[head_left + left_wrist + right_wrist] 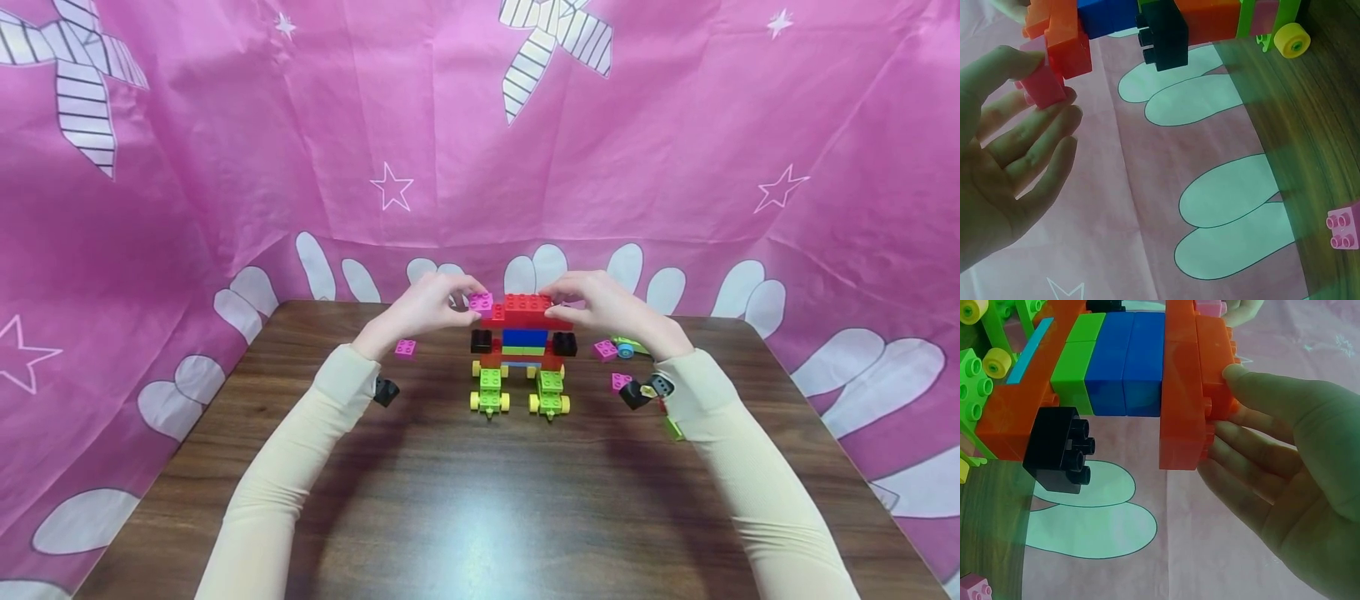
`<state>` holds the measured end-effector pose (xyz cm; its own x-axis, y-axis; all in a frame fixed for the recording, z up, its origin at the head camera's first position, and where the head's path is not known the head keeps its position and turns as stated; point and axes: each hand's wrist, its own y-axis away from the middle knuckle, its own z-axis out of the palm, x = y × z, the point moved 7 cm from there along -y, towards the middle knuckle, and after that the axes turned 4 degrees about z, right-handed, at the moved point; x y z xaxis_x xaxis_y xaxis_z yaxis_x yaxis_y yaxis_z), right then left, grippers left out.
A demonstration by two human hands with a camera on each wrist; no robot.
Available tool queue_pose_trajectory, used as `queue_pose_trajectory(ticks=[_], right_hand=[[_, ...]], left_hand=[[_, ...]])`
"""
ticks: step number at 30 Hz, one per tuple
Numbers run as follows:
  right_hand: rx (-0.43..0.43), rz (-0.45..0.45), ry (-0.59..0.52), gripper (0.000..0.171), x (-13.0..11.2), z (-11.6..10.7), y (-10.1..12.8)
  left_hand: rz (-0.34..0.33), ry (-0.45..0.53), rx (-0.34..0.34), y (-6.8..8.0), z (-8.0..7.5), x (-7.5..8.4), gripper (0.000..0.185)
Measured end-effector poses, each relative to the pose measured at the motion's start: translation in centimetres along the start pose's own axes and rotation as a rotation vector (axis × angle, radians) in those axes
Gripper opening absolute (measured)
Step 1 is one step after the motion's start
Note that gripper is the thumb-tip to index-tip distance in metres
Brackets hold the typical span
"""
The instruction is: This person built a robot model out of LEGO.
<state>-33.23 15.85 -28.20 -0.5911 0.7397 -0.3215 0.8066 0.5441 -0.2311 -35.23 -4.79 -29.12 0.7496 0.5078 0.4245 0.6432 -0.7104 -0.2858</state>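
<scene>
A block build stands on the table, with a red brick (527,308) on top of a long red layer. Beneath that come blue bricks (1125,362), then green, with a black brick (482,341) on one side and another black brick (1054,450) on the other. Green wheeled bases (490,392) with yellow wheels carry it. My left hand (429,303) pinches a pink brick (1044,78) between thumb and fingers at the left end of the red layer. On the opposite side, my right hand (1291,444) holds the end of the top red brick, thumb and fingers around it.
Loose pink bricks lie on the table, one (405,348) to the left and others (604,349) to the right. A green piece with a blue wheel (626,347) is behind my right wrist, and another green piece (672,429) sits under that forearm. Pink cloth hangs behind the table (480,517).
</scene>
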Motion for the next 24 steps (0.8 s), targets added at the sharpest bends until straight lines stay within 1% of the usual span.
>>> queue_pose_trajectory(ticks=[9, 12, 19, 24], right_hand=[[0.0, -0.003, 0.002, 0.036, -0.1, 0.0, 0.1], [-0.003, 0.003, -0.002, 0.036, 0.0, 0.0, 0.1], [0.0, 0.001, -0.003, 0.036, -0.1, 0.0, 0.0], [-0.005, 0.005, -0.006, 0.036, 0.0, -0.1, 0.0]], left_hand=[[-0.025, -0.069, -0.03, 0.0, -0.1, 0.3, 0.032], [-0.017, -0.094, -0.037, -0.1, -0.2, 0.5, 0.031], [0.024, -0.159, -0.054, -0.5, -0.4, 1.1, 0.03], [0.026, -0.216, -0.063, -0.7, -0.5, 1.5, 0.028]])
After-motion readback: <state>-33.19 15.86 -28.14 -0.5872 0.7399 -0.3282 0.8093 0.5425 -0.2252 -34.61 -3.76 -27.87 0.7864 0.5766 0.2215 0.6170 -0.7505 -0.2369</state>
